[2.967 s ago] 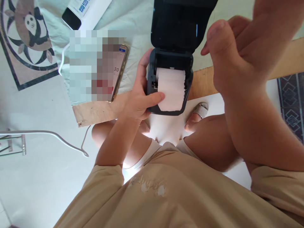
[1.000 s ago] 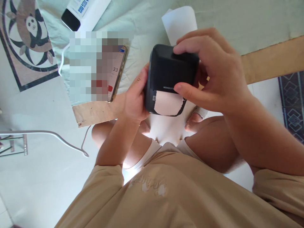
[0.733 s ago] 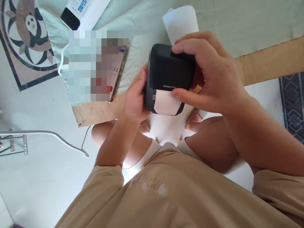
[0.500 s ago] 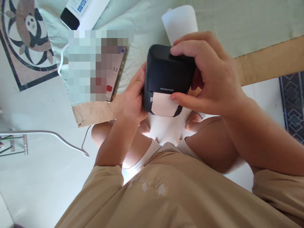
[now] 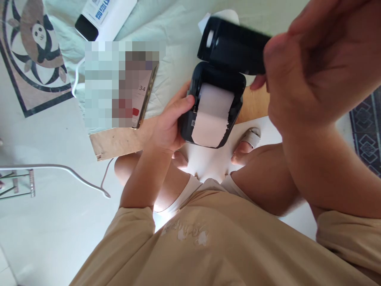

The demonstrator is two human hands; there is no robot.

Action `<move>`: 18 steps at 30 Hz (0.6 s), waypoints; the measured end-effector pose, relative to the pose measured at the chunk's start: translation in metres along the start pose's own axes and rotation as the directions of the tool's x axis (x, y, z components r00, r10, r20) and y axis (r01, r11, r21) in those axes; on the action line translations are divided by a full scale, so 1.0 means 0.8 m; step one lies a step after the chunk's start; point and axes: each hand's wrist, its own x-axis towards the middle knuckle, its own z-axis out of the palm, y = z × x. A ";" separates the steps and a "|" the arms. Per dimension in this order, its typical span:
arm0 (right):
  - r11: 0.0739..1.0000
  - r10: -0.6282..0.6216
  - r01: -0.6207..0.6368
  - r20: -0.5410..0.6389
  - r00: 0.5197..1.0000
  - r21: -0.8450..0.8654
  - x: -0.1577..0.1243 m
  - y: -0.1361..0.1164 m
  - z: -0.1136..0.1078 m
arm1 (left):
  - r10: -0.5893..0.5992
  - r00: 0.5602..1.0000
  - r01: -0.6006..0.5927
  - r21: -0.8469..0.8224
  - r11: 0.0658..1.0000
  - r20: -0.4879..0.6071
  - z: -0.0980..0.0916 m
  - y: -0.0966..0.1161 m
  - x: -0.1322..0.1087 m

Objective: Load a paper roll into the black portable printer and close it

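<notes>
My left hand (image 5: 172,119) is wrapped round the side of a small black label printer (image 5: 190,131), its thumb on the upper left edge. The printer's compartment is uncovered, and a roll of white paper (image 5: 216,99) sits inside, with a strip running out over the front. Above the compartment is the printer's black lid (image 5: 232,45), its underside towards me. My right hand (image 5: 312,75), slightly blurred, grips the lid's right end. Whether the lid is still joined to the base at the back, I cannot tell.
A phone (image 5: 144,91), partly pixelated, lies on the pale green cloth (image 5: 172,35) at the left. A white and black box (image 5: 107,20) is beyond it. Behind the lid some white paper (image 5: 230,16) shows. The wooden board edge (image 5: 122,139) runs before my knees; a white cable (image 5: 59,165) hangs left.
The printer's lid has come up from shut, baring the paper roll. My right hand has moved up and right with the lid. The left hand keeps its place, its thumb now on the edge.
</notes>
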 end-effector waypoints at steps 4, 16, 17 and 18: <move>0.994 -0.104 0.089 -0.249 0.963 -0.068 0.001 -0.003 0.004 | -0.013 1.000 0.013 -0.014 1.000 0.017 -0.004 0.002 -0.002; 0.788 -0.105 0.298 0.360 0.927 -0.538 -0.005 -0.009 0.007 | -0.004 0.999 0.003 0.031 1.000 0.034 0.004 0.000 -0.002; 0.783 -0.105 0.309 0.374 0.921 -0.540 -0.006 -0.009 0.007 | -0.010 0.999 0.009 0.035 0.999 0.043 0.003 0.000 -0.002; 0.782 -0.102 0.313 0.385 0.917 -0.539 -0.006 -0.009 0.007 | -0.020 0.998 0.017 0.042 0.999 0.057 0.002 0.000 -0.002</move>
